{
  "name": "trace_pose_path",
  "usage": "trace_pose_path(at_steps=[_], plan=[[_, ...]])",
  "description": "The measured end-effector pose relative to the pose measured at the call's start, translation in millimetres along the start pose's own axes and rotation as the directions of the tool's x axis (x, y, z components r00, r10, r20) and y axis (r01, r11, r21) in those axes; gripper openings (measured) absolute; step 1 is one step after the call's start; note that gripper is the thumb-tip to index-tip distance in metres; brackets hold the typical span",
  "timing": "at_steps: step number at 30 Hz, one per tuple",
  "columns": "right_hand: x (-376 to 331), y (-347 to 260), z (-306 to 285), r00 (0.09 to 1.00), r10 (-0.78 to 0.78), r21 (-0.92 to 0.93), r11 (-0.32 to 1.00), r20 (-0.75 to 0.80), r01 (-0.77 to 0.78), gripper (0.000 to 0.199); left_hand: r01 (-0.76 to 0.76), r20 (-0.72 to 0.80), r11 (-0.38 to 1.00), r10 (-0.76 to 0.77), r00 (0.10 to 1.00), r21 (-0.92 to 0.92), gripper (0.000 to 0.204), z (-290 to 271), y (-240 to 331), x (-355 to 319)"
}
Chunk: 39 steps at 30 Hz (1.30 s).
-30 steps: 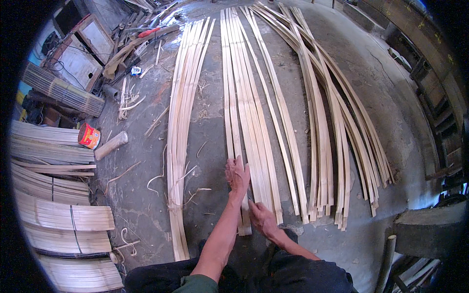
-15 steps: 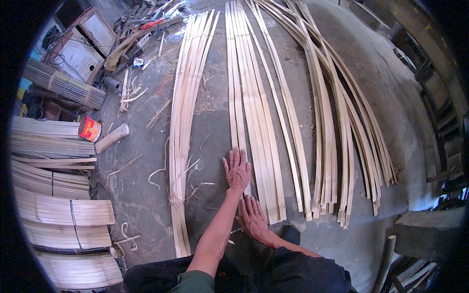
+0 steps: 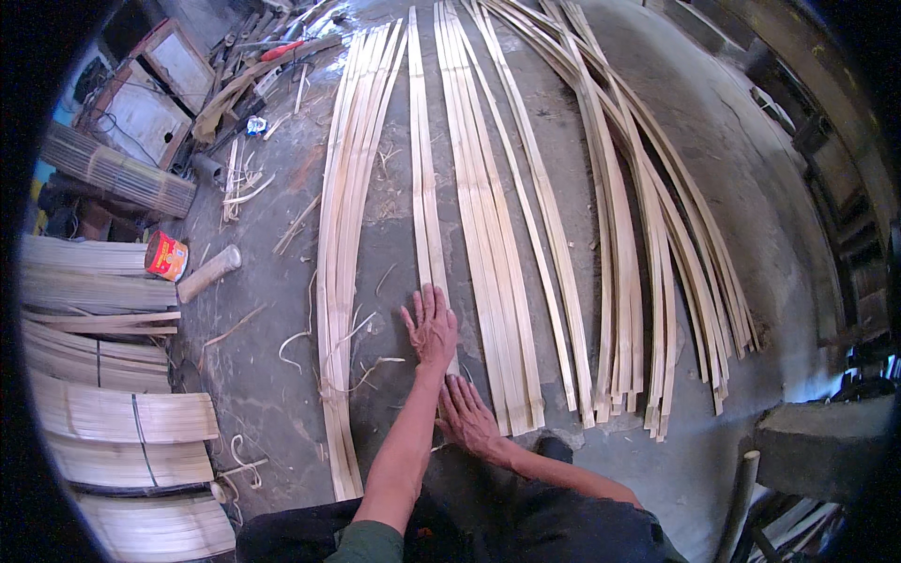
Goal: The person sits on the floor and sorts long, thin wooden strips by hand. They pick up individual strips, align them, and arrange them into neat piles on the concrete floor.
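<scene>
Concrete floor (image 3: 282, 394) held long bamboo strips; left hand (image 3: 432, 328) lay open, pressing one strip (image 3: 424, 188) at centre, right hand (image 3: 469, 418) flat below it.

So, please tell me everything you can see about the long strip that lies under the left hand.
The strip is a long, thin, flat slat, pale yellow, and looks like split bamboo. It lies flat on the grey floor and runs away from the person, apart from the bundle of slats on its left and the group of slats on its right. The left hand presses flat on its near part, fingers spread. The right hand rests at its near end, which is hidden.
</scene>
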State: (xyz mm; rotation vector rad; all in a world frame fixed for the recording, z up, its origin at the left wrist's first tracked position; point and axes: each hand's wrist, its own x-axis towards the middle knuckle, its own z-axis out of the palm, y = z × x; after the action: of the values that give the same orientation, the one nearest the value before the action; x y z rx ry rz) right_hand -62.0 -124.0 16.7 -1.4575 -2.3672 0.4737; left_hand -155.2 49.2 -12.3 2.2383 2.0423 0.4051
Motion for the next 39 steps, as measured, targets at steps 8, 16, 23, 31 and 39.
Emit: trace_pose_path(at_steps=[8,16,23,31,39], plan=[[-19,55,-47,0.917,0.329,0.288,0.922,-0.225,-0.26,0.039,0.072,0.005,0.997,-0.072,0.997,0.004,0.06,-15,14,-7],[-62,122,-87,0.722,0.597,-0.105,0.741,-0.351,-0.664,0.039,-0.313,0.064,0.937,0.326,0.943,-0.156,0.069,-6,129,-46],[-67,130,-80,0.704,0.641,0.117,0.759,-0.307,-0.641,0.039,-0.313,0.136,0.928,0.343,0.929,-0.203,0.068,1,124,-61],[-61,112,-77,0.702,0.579,0.034,0.781,-0.415,-0.624,0.043,-0.27,0.132,0.953,0.287,0.949,-0.135,0.064,11,119,-63],[-58,96,-48,0.774,0.565,-0.065,0.794,-0.286,-0.604,0.052,-0.218,0.091,0.924,0.258,0.962,-0.316,0.061,13,119,-58]])
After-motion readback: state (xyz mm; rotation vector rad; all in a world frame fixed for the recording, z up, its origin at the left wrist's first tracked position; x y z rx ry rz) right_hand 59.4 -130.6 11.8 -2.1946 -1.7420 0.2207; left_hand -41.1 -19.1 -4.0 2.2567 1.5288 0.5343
